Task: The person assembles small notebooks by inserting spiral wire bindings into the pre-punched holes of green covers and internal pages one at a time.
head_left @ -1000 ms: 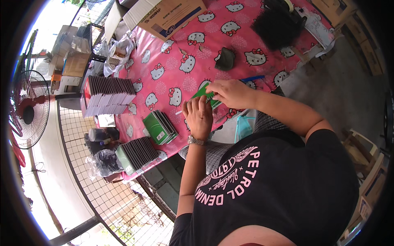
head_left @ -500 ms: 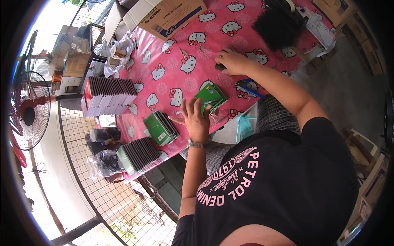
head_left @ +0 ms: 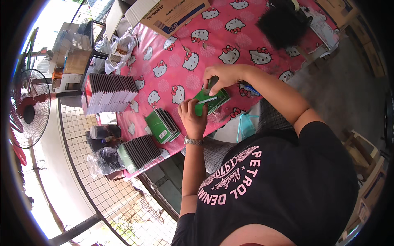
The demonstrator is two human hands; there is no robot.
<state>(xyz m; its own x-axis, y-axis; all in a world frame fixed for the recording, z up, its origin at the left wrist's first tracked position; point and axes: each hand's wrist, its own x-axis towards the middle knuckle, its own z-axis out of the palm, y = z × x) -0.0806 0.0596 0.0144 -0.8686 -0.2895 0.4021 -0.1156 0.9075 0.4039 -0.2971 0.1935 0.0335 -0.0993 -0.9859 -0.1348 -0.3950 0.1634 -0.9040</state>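
Note:
A green notebook (head_left: 218,103) lies on the table's near edge in front of me, with a thin pale strip (head_left: 208,100) across its cover. My left hand (head_left: 193,118) is at its left side, fingers bent over the edge and thumb against the cover. Above the far part of the cover, my right hand (head_left: 223,78) grips a small dark object (head_left: 213,81) whose kind I cannot make out. Left of my left hand is a short stack of green notebooks (head_left: 161,125). A longer row of dark-spined green notebooks (head_left: 139,152) stands beyond it.
A tall stack of notebooks (head_left: 110,93) stands at the table's left, near a fan (head_left: 29,112). An open cardboard box (head_left: 176,18) sits at the back; a black bristly thing (head_left: 283,26) is at back right. A blue item (head_left: 249,88) lies under my right forearm.
My right hand has come back toward me from farther out on the table to the notebook, bringing the dark object. My left hand has lowered from above onto the notebook's edge.

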